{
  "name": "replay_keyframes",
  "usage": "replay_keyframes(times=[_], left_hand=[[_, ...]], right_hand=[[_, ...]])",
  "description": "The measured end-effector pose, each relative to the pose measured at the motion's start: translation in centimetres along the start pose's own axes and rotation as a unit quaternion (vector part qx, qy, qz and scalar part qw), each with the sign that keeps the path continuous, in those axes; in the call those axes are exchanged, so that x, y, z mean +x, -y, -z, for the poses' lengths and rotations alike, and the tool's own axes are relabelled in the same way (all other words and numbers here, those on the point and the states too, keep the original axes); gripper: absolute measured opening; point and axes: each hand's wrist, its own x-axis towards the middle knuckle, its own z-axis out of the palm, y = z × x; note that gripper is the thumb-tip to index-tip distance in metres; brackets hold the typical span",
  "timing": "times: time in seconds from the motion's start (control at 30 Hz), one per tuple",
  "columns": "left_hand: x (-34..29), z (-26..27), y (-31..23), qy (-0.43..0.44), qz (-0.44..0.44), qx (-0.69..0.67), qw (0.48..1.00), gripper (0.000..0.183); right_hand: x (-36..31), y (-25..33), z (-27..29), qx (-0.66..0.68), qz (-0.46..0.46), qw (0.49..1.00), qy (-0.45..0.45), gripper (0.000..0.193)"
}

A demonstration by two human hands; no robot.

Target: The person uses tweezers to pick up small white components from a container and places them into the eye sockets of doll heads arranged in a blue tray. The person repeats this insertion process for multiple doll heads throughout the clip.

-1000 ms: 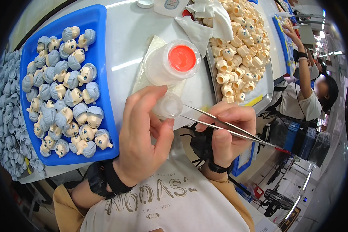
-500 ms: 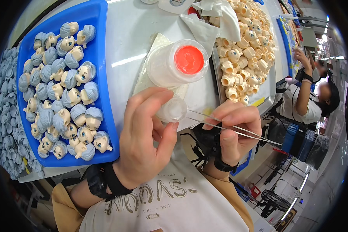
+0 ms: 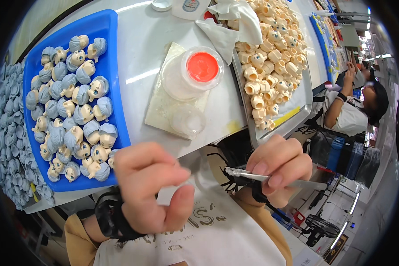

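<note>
My right hand pinches a pair of metal tweezers that point left, with a whitish, wet-looking clump on their tips. Slightly blurred, my left hand hangs in front of the table edge, its fingers bent and thumb apart from the index finger, with nothing visible between them. Beyond the hands, a small clear cup stands on a pale slab. Behind it on the same slab is a larger translucent container with a bright red round top.
At left, a blue tray holds several doll heads with grey-blue hair; more grey-blue hair pieces lie beyond it. A metal tray carries many face parts, with white cloth at its edge. A co-worker sits far right.
Both hands have drawn back from the small cup toward my body. The left hand has let go of the cup, and the tweezers have come away from it, turned edge-on.
</note>
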Motion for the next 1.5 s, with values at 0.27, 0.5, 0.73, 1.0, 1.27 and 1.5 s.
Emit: replay_keyframes(times=[0.27, 0.5, 0.73, 1.0, 1.27, 1.5], left_hand=[[0.9, 2.8, -2.8, 0.003, -0.073, 0.087, 0.993, 0.025], [1.2, 2.3, -3.4, -0.031, -0.077, 0.214, 0.973, 0.025], [1.5, 1.2, -3.5, -0.104, -0.049, 0.281, 0.953, 0.026], [1.7, 1.1, -3.5, -0.095, -0.032, 0.284, 0.953, 0.027], [1.7, 1.5, -3.8, -0.078, -0.017, 0.291, 0.953, 0.028], [1.6, 1.4, -3.6, -0.074, -0.019, 0.286, 0.955, 0.029]], right_hand=[[0.0, 0.0, -1.2, -0.019, 0.077, 0.997, 0.024, 0.013], [0.0, 0.8, -2.5, -0.038, 0.065, 0.997, 0.009, 0.021], [0.0, 0.9, -3.4, -0.079, 0.061, 0.995, 0.001, 0.028], [0.1, 1.2, -3.5, -0.12, 0.066, 0.991, -0.005, 0.023], [0.4, 1.2, -3.7, -0.13, 0.081, 0.988, 0.003, 0.025], [0.4, 0.9, -3.9, -0.136, 0.092, 0.986, 0.001, 0.025]])
